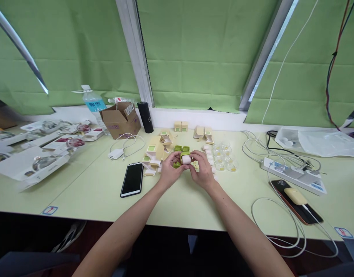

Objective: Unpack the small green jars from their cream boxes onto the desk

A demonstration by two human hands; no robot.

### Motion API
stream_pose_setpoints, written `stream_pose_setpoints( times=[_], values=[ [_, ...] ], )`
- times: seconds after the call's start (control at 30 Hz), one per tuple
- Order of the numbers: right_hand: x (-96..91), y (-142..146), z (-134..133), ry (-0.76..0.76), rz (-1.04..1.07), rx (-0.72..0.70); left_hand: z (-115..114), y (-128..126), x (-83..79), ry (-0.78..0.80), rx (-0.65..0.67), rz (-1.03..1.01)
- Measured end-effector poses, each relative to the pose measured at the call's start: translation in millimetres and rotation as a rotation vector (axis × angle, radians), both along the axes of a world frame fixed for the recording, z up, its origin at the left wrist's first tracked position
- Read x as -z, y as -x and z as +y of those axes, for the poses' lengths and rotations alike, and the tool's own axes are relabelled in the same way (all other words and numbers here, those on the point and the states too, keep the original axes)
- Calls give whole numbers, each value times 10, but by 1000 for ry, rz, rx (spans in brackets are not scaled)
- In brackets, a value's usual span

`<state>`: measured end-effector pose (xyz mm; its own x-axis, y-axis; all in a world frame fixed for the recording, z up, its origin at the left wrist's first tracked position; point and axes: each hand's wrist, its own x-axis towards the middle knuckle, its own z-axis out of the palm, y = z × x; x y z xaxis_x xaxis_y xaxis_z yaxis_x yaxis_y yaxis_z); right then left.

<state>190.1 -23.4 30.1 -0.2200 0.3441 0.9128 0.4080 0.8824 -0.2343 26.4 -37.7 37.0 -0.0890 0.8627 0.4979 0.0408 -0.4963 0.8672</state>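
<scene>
My left hand (170, 170) and my right hand (202, 169) meet over the middle of the pale green table (87, 192). Together they pinch a small green case (185, 158) with a white rounded piece in it. Both hands have their fingers curled around it. More green cases (181, 148) lie just behind the hands. Small cream boxes (153, 153), some opened, are piled to the left of the hands. Several clear little cups (223, 158) sit to the right.
A black phone (132, 179) lies left of my hands, with a white charger (117, 154) behind it. A cardboard box (120, 120), black tumbler (145, 117) and water bottle (93, 104) stand at the back. A power strip (293, 175), cables and another phone (298, 200) are right.
</scene>
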Motion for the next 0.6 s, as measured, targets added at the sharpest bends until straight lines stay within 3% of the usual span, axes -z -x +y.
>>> stream_pose_setpoints(
  times=[0.13,0.4,0.6],
  values=[
    [-11,-18,-26,53,27,17,-56,18,19,-77,65,93],
    [-44,-23,-59,10,-131,142,-39,23,91,-331,-190,436],
    [-97,3,-88,-89,-160,177,-23,24,100,-406,-272,538]
  ],
)
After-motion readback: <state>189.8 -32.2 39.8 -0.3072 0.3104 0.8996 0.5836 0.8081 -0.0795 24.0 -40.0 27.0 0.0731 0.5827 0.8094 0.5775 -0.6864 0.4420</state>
